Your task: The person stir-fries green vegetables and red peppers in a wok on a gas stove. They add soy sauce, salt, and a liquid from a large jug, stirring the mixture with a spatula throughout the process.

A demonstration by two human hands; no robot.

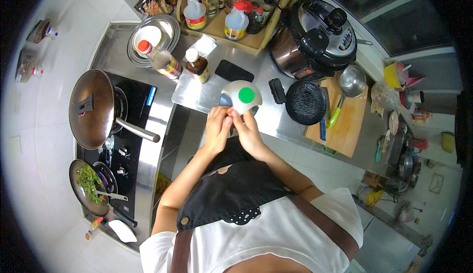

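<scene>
A whitish plastic container with a green cap (242,94) is in front of me, over the edge of the steel counter. My left hand (218,128) and my right hand (249,132) meet at its near side, with thumbs and fingertips close together. Some right fingers are hidden behind its rim, so the exact hold cannot be told. Beyond it lie a black phone (234,71), a brown bottle with a white cap (197,66) and a clear bottle with a red cap (160,61).
Left, a lidded wok (92,110) and a pan of chopped greens (88,186) are on the stove. Right are an electric pressure cooker (314,40), a round black pan-like item (306,103), a knife (323,128) and a ladle (351,82) on a cutting board (347,132). Bottles fill a rack (251,45).
</scene>
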